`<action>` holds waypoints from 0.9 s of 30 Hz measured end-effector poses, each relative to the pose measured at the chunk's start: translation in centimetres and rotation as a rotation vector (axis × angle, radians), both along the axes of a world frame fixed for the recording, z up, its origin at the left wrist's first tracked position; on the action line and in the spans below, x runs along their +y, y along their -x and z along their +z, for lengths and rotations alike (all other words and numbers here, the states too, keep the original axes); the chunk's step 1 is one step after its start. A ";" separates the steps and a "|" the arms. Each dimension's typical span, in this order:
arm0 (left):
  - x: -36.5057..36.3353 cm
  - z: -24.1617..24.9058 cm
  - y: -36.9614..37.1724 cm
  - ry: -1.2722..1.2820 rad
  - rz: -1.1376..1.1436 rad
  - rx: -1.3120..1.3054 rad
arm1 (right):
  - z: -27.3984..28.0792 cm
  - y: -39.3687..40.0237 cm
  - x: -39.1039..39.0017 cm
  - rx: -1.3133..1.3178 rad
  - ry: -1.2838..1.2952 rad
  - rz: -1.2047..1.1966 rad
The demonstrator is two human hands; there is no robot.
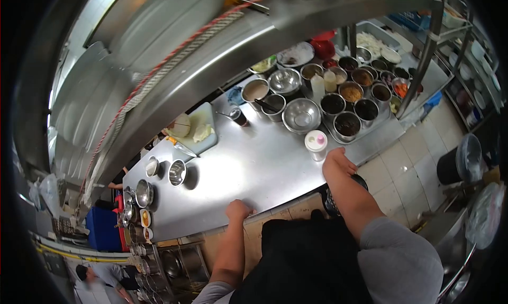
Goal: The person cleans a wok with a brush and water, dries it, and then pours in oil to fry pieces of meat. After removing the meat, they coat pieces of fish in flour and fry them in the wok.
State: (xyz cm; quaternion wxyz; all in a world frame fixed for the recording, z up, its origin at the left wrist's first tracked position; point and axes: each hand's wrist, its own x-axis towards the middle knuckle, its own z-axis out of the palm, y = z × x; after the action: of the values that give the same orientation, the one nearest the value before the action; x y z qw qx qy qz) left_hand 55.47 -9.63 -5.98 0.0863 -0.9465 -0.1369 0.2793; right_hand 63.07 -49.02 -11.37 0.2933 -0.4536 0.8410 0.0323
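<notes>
My left hand (239,209) rests at the near edge of the steel table (254,169), its fingers curled in and nothing visible in them. Farther right, my right hand (339,161) is at the same edge with its fingers apart and empty. Just beyond it stands a white-lidded container (316,145) with a pink top. An empty-looking steel bowl (301,116) is behind that container. A dark cup (238,117) with a utensil in it stands farther back on the table.
A cutting board (208,129) with pale food and a knife (182,147) lies back left. Small steel bowls (177,172) stand at left. Many filled pots (347,125) crowd the right end, under a steel shelf (254,26). A person (108,275) is at lower left.
</notes>
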 end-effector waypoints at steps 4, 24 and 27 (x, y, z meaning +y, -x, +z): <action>0.7 -0.7 0.7 -0.008 -0.055 -0.040 | -0.1 0.3 0.3 -0.031 0.019 0.034; 2.4 -1.4 1.5 0.081 -0.104 -0.044 | -8.1 12.0 4.2 -0.915 0.194 0.602; 2.4 -1.5 1.5 0.083 -0.101 -0.046 | -15.3 10.6 4.1 -0.871 0.114 0.570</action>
State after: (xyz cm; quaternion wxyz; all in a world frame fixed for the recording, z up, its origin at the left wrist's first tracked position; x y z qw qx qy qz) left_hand 53.98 -7.23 -7.52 0.0580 -0.9611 -0.0794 0.2579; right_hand 52.46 -44.96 -26.65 0.5703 -0.6512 0.4845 -0.1265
